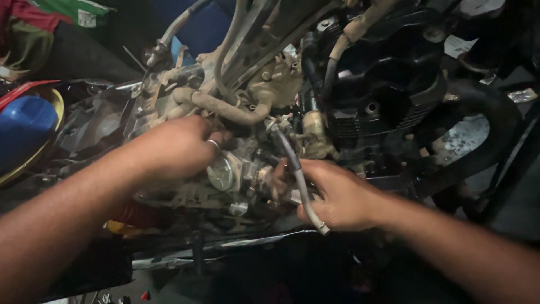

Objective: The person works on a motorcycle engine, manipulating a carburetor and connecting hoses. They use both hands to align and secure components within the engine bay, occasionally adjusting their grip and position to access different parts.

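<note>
Beside the dusty carburetor [236,169] under the motorcycle frame, the right hand [337,197] had its fingers clamped on a thin grey hose [298,180], the left hand [174,146] curled against the carburetor's top, best steadied while easing gently.

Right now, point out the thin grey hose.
In the head view, the thin grey hose runs centre-right through the right hand, beside the round carburettor cap.

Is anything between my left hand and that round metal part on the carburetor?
Nothing visible. The left hand rests right above the round metal part, fingers at its edge. The thin hose in the right hand runs off to the side, clear of it.
</note>
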Available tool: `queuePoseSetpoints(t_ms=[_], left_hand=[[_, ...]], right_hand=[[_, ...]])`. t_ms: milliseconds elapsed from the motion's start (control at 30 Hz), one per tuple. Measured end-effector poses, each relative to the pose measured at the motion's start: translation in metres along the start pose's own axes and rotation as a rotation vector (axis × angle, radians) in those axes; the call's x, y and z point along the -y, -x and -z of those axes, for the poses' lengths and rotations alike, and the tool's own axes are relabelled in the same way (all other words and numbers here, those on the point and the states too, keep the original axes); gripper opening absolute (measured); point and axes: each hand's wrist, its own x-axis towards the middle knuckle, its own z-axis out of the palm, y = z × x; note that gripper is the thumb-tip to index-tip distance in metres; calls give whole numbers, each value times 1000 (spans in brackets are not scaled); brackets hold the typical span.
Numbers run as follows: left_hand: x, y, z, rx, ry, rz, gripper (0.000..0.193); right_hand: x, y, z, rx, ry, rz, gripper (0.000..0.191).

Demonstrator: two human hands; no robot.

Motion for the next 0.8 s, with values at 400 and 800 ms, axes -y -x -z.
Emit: queuePoseSetpoints(t_ms=[400, 800], left_hand=[[-15, 6, 2, 36, 243, 160, 44], [-16, 9, 4, 90, 366, 188, 48]], right_hand=[[13, -1, 5, 17, -25, -64, 46], [18, 1, -1, -7, -141, 6, 51]])
